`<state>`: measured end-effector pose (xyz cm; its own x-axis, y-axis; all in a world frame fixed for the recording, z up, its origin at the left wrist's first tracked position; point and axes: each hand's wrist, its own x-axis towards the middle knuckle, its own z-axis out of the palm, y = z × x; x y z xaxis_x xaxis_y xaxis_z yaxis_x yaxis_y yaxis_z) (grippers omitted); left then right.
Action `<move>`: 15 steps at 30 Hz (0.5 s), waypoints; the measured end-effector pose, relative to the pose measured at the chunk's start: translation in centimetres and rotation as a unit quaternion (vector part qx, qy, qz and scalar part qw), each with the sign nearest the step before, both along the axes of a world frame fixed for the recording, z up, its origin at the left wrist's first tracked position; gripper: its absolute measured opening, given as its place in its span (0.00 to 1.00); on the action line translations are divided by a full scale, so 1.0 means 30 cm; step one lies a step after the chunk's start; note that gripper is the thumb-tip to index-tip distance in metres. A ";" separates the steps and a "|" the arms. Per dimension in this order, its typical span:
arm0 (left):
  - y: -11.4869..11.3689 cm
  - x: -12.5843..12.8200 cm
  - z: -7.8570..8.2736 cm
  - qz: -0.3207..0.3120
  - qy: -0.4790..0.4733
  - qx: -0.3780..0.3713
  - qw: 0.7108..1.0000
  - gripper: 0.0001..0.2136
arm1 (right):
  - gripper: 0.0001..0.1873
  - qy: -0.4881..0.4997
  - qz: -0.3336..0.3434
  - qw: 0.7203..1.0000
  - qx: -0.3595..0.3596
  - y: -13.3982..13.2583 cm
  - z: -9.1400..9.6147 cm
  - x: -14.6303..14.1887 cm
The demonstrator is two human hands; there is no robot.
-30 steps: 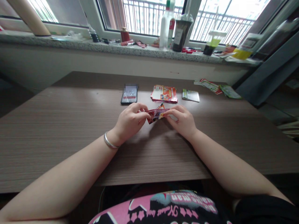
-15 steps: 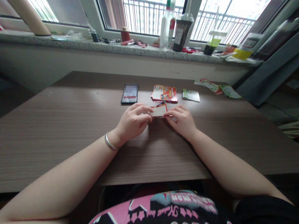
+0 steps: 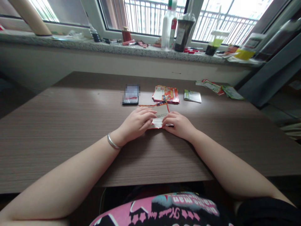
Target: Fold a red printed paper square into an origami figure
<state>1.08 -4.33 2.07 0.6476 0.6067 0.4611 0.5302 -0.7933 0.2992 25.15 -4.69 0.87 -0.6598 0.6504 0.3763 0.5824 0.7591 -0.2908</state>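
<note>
A red and white printed paper sheet lies flat on the brown wooden table in front of me. My left hand, with a silver bangle on its wrist, presses its fingers down on the sheet's left part. My right hand presses down on the sheet's right part, fingers bent and close together. The fingertips of both hands almost meet over the paper.
A dark phone lies just beyond the sheet. To its right sit a stack of red printed papers, a green and white card and more leaflets. Bottles and cups stand on the stone windowsill.
The paper was held up, folded, between both hands. It has since been laid flat on the table, and both hands now press it down.
</note>
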 end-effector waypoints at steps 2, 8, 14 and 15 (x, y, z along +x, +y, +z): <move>0.009 -0.002 -0.009 0.021 0.032 -0.013 0.999 0.14 | 0.04 -0.008 0.007 1.000 -0.015 0.000 0.002 -0.001; 0.011 -0.010 -0.020 0.069 0.087 -0.027 0.993 0.14 | 0.04 -0.013 0.017 0.999 -0.045 0.003 0.001 0.002; 0.011 -0.009 -0.012 0.067 0.105 -0.022 0.992 0.11 | 0.04 -0.018 -0.003 0.998 -0.060 -0.001 0.002 0.007; 0.012 -0.009 -0.010 0.051 0.108 -0.020 0.993 0.11 | 0.04 -0.019 -0.011 0.998 -0.062 -0.002 0.004 0.008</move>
